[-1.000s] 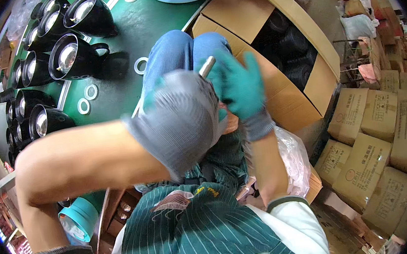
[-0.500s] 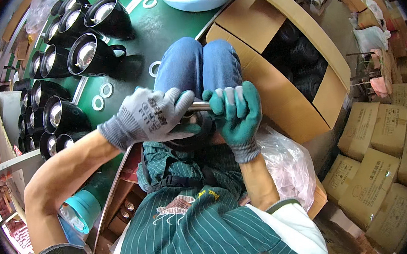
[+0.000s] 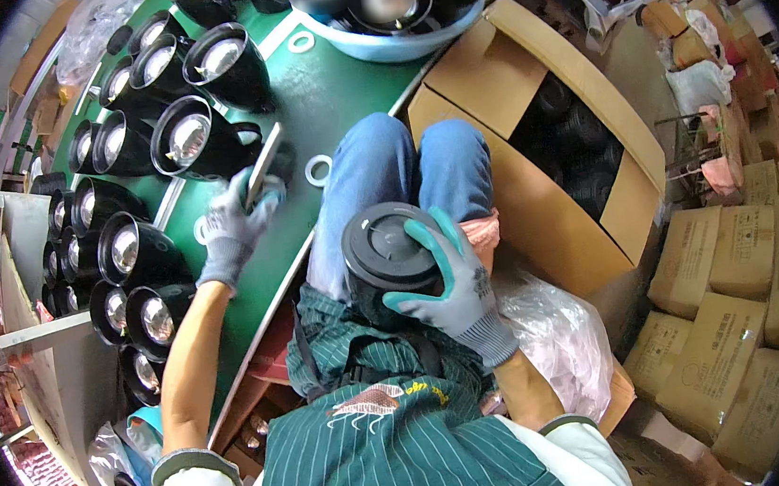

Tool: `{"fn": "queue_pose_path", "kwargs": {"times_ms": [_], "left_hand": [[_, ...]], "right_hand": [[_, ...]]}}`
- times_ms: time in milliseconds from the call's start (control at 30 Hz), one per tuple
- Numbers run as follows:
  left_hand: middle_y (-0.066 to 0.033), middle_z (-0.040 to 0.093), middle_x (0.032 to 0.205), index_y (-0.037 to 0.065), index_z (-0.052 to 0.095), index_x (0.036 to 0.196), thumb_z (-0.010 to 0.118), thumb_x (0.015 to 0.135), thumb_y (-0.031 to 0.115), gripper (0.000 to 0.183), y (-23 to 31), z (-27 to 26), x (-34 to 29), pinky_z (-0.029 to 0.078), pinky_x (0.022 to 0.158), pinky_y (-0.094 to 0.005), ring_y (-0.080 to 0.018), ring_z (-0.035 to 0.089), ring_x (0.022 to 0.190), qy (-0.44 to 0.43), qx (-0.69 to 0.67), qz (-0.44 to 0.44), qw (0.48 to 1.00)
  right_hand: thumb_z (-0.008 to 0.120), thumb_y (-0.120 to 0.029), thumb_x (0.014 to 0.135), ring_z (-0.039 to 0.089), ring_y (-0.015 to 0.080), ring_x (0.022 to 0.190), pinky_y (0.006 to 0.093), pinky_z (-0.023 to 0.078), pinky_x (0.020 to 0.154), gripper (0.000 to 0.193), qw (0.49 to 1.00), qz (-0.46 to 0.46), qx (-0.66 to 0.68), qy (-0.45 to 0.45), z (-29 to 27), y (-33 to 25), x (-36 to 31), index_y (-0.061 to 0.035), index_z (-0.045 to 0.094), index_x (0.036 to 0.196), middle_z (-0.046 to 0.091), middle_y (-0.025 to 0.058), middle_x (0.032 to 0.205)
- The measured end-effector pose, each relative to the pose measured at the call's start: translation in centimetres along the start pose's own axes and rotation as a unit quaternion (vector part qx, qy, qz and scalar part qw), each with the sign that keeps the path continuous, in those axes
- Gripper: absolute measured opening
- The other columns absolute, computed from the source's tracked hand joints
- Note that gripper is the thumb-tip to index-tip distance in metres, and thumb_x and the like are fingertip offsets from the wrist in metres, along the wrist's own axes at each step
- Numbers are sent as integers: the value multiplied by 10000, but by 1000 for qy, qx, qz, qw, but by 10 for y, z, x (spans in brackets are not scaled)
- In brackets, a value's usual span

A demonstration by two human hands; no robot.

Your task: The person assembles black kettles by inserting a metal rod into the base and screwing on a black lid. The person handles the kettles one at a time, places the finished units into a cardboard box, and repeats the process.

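My left hand (image 3: 240, 219), in a grey glove with green palm, is over the green tabletop, closed on a flat metal bar (image 3: 264, 159) that points up and away. My gloved right hand (image 3: 459, 288) grips a round black vessel (image 3: 383, 245) on my lap, thumb and fingers spread around its ringed flat end. The vessel's lower part is hidden against my apron. Beside my left hand is a black jug (image 3: 186, 143) with a silvery liner, lying tilted with its handle toward me. A white ring (image 3: 318, 171) rests on the table near my knee.
Several more black jugs (image 3: 129, 247) crowd the left of the table. A light blue basin (image 3: 378, 48) holds more at the far side. An open cardboard box (image 3: 476, 163) with dark parts stands to my right, a plastic bag (image 3: 561, 343) nearer; sealed cartons (image 3: 709, 342) are stacked further right.
Both hands were together on the metal bar above my lap. My right hand has let go and now holds the black vessel; my left hand has carried the bar left over the table.
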State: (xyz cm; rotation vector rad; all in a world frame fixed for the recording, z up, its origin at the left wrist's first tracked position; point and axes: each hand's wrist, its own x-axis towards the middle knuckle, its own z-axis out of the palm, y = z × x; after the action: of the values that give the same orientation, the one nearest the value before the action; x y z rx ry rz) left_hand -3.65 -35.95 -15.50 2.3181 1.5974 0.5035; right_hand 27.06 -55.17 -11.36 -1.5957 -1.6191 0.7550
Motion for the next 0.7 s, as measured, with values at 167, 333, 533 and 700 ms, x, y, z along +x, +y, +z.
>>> {"fn": "queue_pose_path", "kwargs": {"times_ms": [167,333,533,700], "left_hand": [[-258,670,1239,98,414,1511,709,896,489,786,-92,63,-42,540,913,-517,-412,677,1103,19,170,-20,985],[-268,554,1415,21,497,1450,807,799,410,818,8,-8,-34,454,1085,-517,-449,513,1339,125,12,121,985],[-254,539,1456,-28,588,1377,841,751,344,772,76,-64,-10,377,1163,-532,-474,484,1376,-8,-393,41,918],[-301,514,1445,98,681,1296,879,743,363,644,64,-112,45,418,1108,-547,-488,540,1303,126,-148,227,954]], "right_hand": [[967,-407,637,486,389,1413,475,389,1178,902,992,-73,61,78,-25,-23,9,-59,624,1396,475,250,1538],[676,-510,972,540,280,1357,436,426,1151,669,891,94,384,224,-44,-7,42,-15,590,1415,507,129,1544],[430,-629,1048,488,279,1399,459,366,1191,665,730,175,657,67,0,9,127,-186,474,1543,496,55,1566],[387,-658,1044,434,300,1449,500,311,1223,723,730,114,674,-8,28,10,205,-180,391,1587,448,93,1596]]}}
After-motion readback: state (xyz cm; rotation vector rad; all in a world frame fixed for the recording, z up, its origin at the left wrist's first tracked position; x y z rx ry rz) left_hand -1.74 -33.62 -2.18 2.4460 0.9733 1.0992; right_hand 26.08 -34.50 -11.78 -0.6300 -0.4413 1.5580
